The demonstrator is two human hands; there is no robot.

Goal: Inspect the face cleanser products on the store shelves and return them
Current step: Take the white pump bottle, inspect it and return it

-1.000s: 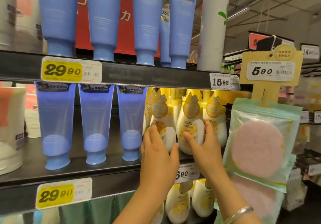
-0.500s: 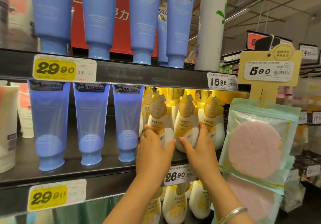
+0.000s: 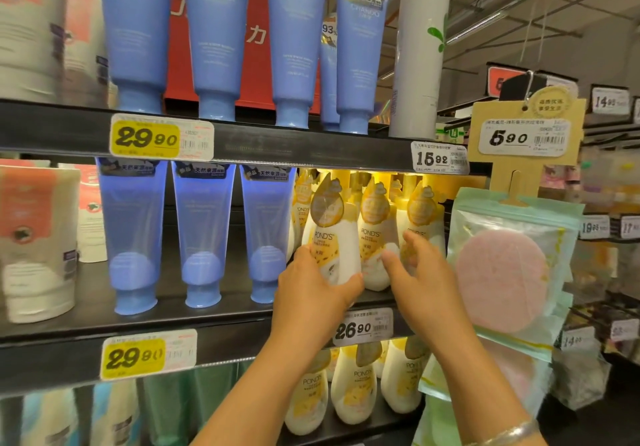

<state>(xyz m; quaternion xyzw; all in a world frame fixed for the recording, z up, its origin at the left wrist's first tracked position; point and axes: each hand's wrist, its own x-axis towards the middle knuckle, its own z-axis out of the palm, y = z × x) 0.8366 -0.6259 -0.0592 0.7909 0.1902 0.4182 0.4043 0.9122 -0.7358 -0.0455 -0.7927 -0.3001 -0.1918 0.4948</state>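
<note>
A shop aisle with dark shelves fills the view, and the middle shelf [image 3: 207, 321] carries the goods in play. Take the white-and-yellow POND'S bottle [image 3: 334, 237] at the front of that shelf as the landmark. The left hand [image 3: 311, 293] grips its lower part, fingers and thumb curled round the base, and the bottle leans a little to the left; whether its base is on the shelf is hidden by the hand. Just right of it stand two more POND'S bottles [image 3: 375, 231], upright. The right hand [image 3: 420, 272] reaches to these, its fingers spread and relaxed, fingertips against the far one, thumb pointing toward the landmark bottle. A silver bangle [image 3: 502, 433] circles that wrist. Left of the landmark bottle three blue tubes [image 3: 204, 237] stand cap-down in a row. Below its base, on the shelf edge, sits a price tag reading 26.90 [image 3: 363, 328]. Farther right hangs a packet with a pink round sponge [image 3: 502, 265] under a cardboard tag marked 5.90 [image 3: 519, 137]. On the shelf above the bottle stand more blue tubes [image 3: 298, 37] and a tall white can [image 3: 419, 50].
</note>
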